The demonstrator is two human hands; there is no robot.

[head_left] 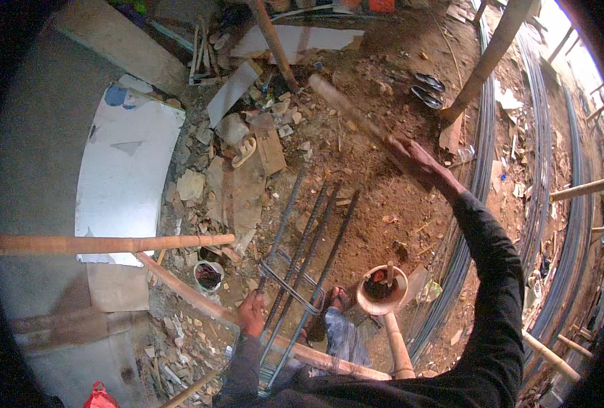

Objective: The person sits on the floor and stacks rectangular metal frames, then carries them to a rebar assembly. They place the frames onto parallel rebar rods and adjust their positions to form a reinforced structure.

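Note:
My left hand is closed at the side of a rebar cage, its fingers on the leftmost bar beside a loose-looking rectangular stirrup. The long dark bars run away from my body over the dirt. Stretched out to the far right, my right hand has hold of a wooden stick, which is smeared by motion. How its fingers wrap the stick is hard to see. Near my knee, a tan bowl holds dark pieces and a short wooden handle.
Bamboo poles cross at left and below the cage. A small white bucket stands left of it. Bundles of long bars lie at right beside an upright post. Rubble, a white board and black sandals lie around.

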